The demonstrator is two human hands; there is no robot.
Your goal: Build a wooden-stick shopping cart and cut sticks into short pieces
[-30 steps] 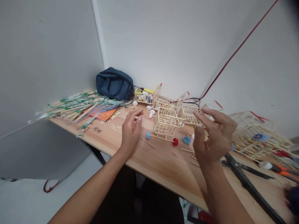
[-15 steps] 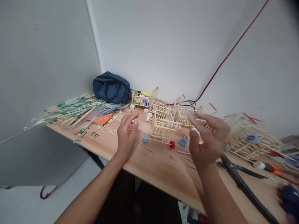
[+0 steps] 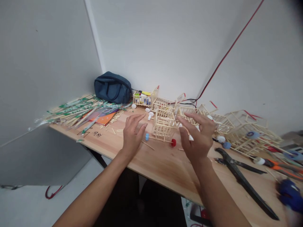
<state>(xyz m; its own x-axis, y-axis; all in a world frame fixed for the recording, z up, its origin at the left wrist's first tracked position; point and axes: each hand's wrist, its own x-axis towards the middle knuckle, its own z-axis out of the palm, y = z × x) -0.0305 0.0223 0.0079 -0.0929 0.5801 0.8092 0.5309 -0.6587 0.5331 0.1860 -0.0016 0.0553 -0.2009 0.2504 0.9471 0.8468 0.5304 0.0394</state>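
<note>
My left hand hovers over the wooden table, fingers spread and empty. Just right of it lies a stick axle with a blue cap and a red cap. Behind the axle stands a small cage of wooden sticks. My right hand is raised to the right of the cage with its fingers stretched out. A small white cap shows by its thumb; I cannot tell whether it is held.
A blue bag sits in the corner beside wrapped chopsticks. More stick frames stand at the right. Black shears, an orange-handled tool and a blurred blue object lie near the right. A red cable runs up the wall.
My right hand has moved left, closer to the stick cage and the left hand. The left hand has stayed over the same spot. The view has shifted slightly.
</note>
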